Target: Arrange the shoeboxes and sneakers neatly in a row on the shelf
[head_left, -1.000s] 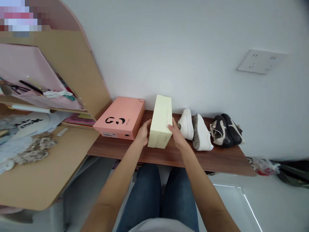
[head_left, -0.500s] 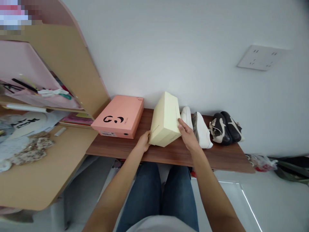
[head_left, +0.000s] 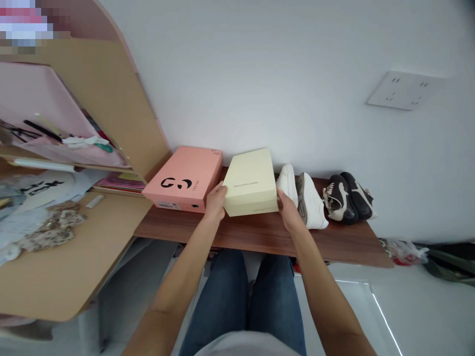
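Observation:
A pale yellow shoe box (head_left: pixel 250 182) lies lid up on the dark wooden shelf (head_left: pixel 260 237), between a pink shoe box and a pair of white sneakers. My left hand (head_left: pixel 215 200) grips its left near side. On the right near corner my right hand (head_left: pixel 287 209) is wrapped round the box. Lettering shows on the lid.
The pink shoe box (head_left: pixel 183 179) sits at the shelf's left end. White sneakers (head_left: pixel 304 198) and black sneakers (head_left: pixel 349 197) stand in a row to the right. A light wooden desk (head_left: pixel 67 267) with clutter is at the left. A wall socket (head_left: pixel 404 90) is high right.
The yellow box stood on its narrow side a second ago; it has been tipped over to the right and now lies flat with the lid up, both hands still on it.

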Motion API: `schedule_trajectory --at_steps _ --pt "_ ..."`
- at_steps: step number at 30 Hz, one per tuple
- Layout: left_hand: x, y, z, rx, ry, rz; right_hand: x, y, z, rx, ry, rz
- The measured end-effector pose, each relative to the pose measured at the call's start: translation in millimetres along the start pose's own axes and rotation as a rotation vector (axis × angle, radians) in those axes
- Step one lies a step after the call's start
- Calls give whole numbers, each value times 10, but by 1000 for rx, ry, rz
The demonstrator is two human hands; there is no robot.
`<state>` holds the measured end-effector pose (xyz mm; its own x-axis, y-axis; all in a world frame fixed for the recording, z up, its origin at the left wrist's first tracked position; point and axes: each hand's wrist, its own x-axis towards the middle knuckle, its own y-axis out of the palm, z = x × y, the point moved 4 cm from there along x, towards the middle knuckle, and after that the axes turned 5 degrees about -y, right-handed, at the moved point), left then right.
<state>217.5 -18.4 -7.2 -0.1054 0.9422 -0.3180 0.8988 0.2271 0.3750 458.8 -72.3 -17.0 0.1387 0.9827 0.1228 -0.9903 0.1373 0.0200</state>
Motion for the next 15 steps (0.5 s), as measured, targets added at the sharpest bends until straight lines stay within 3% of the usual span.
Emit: schedule_trajectory --at_steps 7,15 --pt "14 -73 -107 139 87 -12 -93 268 -52 114 48 52" --pt "76 -151 -148 203 129 -28 -101 400 -258 167 65 36"
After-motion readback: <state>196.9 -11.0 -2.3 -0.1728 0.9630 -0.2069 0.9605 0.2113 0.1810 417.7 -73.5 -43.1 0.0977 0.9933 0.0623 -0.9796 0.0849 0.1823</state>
